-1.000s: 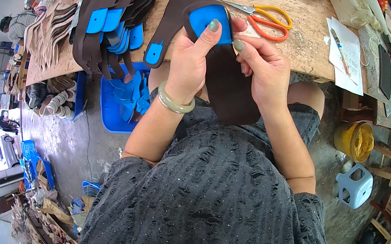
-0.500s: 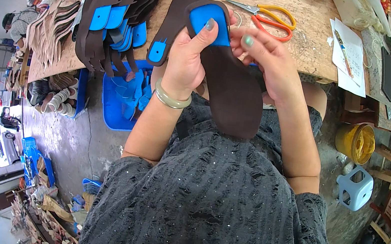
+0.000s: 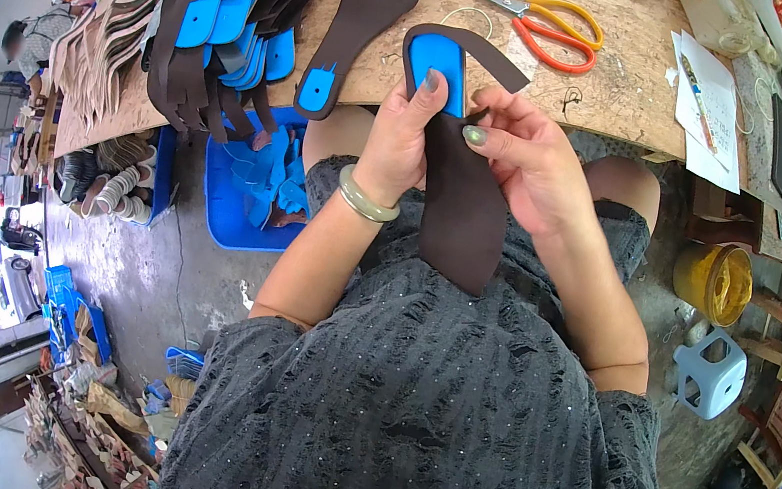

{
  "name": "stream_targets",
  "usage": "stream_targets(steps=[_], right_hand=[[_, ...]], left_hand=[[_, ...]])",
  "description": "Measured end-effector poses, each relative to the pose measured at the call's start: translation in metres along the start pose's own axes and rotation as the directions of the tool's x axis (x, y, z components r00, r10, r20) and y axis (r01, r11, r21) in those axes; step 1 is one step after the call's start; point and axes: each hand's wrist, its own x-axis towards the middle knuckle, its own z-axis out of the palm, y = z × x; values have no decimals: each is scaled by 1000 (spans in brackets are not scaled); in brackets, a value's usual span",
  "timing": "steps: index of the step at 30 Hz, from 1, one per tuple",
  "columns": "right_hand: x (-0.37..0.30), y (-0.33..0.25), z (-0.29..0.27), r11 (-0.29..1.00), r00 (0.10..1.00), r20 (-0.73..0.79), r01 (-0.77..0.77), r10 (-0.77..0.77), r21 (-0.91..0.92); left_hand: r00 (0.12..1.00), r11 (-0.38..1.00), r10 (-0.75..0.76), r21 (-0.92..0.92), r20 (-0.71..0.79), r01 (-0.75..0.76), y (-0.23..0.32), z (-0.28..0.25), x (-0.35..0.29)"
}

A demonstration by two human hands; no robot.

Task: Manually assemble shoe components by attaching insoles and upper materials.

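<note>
Left fingers [image 3: 423, 98] grip the sole [image 3: 463, 205] at its blue pad [image 3: 439, 57]; right fingers [image 3: 499, 144] pinch a dark edge [image 3: 477, 114] beside it.
Uneven tugging by the right fingers could skew the pad. Lower left of the left fingers, a blue tub [image 3: 242, 239] holds blue pieces [image 3: 255, 172]; far right of the right fingers, a bucket [image 3: 687, 277] holds a yellow liner [image 3: 731, 283].

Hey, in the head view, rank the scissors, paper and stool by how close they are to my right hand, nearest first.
From your right hand:
1. Scissors: just beyond it, on the bench.
2. Paper: to its right, also on the bench.
3. Stool: farthest, toward the lower right of the view.
</note>
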Motion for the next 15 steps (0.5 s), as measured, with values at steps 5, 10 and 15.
stream_targets(steps=[5,10,15], right_hand=[[-15,29,7,289,656,263,608,-707,-739],[-8,25,5,-195,502,663,696,-555,-691],[-14,22,8,-161,539,647,688,-540,-708]], left_hand=[[989,995,22,95,-143,-8,-5,3,-1],[977,981,-36,180,-209,75,6,5,-6],[993,979,-90,176,-71,101,2,-10,-14]])
